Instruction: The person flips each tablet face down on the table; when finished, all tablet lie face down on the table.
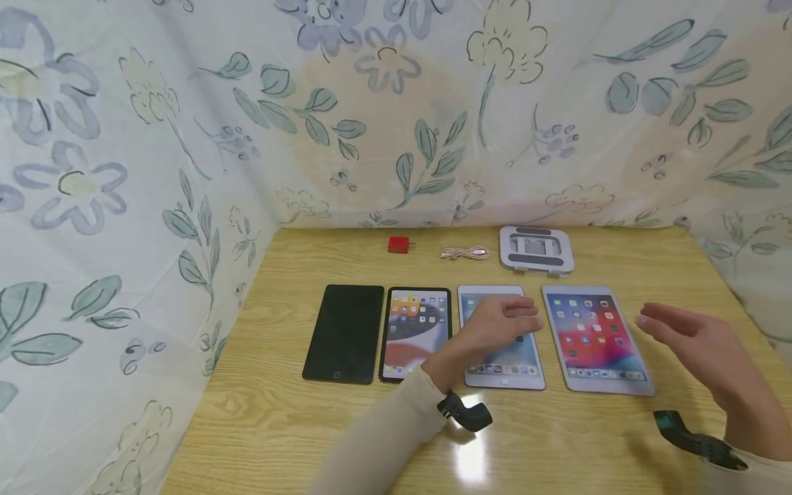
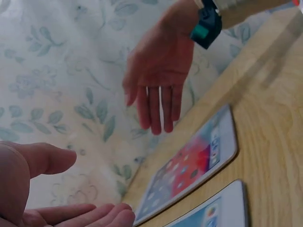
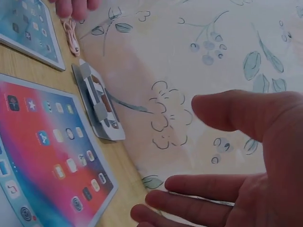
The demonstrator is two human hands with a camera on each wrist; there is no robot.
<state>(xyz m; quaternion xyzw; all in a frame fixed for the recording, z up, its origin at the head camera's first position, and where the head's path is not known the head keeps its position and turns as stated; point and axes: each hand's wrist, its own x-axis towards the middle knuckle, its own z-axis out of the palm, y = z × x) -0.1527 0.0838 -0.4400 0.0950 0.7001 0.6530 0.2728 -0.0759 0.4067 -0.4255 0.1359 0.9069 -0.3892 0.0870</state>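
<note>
My left hand (image 1: 502, 322) hovers over a white tablet (image 1: 504, 371) with a blue home screen, its fingers extended and nothing in them. To the right, my right hand (image 1: 696, 344) is held in the air beside another white tablet (image 1: 597, 337), whose screen glows red and blue. Its thumb stands apart from straight fingers (image 3: 203, 189) in the right wrist view. Left of these lie a black-framed tablet (image 1: 417, 323) with a lit screen and a tablet with a dark screen (image 1: 344, 333). All the tablets lie flat in a row.
Behind the row, a red plug adapter (image 1: 399, 245), a coiled pinkish cable (image 1: 465, 253) and a grey-white folded stand (image 1: 535, 249) lie on the wooden table (image 1: 266, 426). Floral cloth (image 1: 396, 137) hangs along the back and sides. Each wrist wears a black camera strap (image 1: 464, 411).
</note>
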